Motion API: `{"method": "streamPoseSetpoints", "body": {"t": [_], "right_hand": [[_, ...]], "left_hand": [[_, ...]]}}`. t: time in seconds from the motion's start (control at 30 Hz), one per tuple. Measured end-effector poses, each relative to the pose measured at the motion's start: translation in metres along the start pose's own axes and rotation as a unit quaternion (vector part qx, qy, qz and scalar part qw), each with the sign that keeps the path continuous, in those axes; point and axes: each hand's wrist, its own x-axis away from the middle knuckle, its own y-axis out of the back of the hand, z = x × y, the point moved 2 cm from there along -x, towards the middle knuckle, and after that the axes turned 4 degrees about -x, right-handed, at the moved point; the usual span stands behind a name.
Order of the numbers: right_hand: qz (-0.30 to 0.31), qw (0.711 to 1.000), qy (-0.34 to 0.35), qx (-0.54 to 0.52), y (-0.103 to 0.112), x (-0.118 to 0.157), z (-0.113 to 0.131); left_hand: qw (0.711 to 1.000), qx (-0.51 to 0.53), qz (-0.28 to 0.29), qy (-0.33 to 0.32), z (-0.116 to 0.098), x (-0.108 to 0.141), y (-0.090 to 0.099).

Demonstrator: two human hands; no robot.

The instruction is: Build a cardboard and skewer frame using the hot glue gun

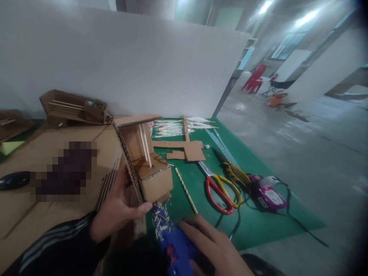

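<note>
My left hand [122, 207] grips the lower left side of a cardboard structure [157, 183], its thumb on the bottom edge and its other fingers partly hidden behind the side panel. Two thin wooden sticks [145, 145] stand inside, between the top panel and a boxy block. My right hand [211, 243] is wrapped round a blue glue gun [172, 239], whose front is covered with pale shavings. The gun's front end lies just under the block, close to my left thumb; its tip is hidden.
Red-and-yellow-handled scissors [220, 193], pliers [232, 168], a purple tape measure [270, 195], cardboard pieces [194, 150] and bundled sticks [172, 127] lie on the green mat [198, 191]. Another cardboard structure [76, 107] stands at the back left. A white panel [129, 65] rises behind.
</note>
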Motion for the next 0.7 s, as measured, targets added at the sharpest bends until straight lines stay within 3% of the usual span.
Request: {"method": "streamPoseSetpoints", "body": {"t": [0.17,0.43,0.7], "right_hand": [[0.025,0.999,-0.019,0.016,-0.0017,-0.003,0.0009],[0.054,0.997,-0.047,-0.003,0.0005,-0.0073,0.0057],[0.023,0.999,-0.025,-0.016,0.0001,-0.0076,0.0084]], "left_hand": [[0.999,0.015,-0.04,0.002,-0.0029,-0.0017,0.0001],[0.995,-0.06,-0.063,-0.039,-0.0079,-0.0005,-0.0005],[0.996,-0.074,-0.053,-0.02,-0.0005,0.003,-0.0014]]}}
